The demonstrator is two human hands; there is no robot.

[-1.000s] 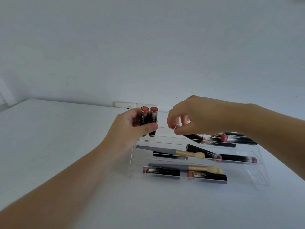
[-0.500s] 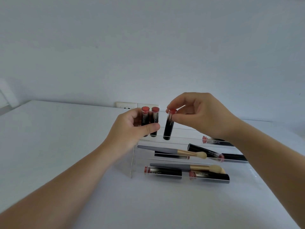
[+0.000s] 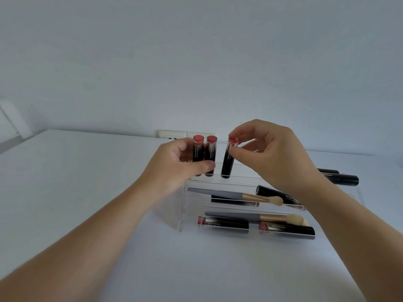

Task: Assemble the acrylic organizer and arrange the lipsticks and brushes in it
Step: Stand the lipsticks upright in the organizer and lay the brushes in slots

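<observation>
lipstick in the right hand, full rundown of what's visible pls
The black cylindrical lipstick tube with the red top end stands nearly upright, leaning slightly, red clear-looking end up. White lettering runs along its glossy, plastic-looking body. The right hand pinches it near the top with thumb and fingertips. Its base sits at the top tier of the clear acrylic stepped organizer, just right of two similar upright lipsticks held by the left hand, apart from them.

White table (image 3: 87,203): clear acrylic organizer (image 3: 182,214) on it.
</observation>
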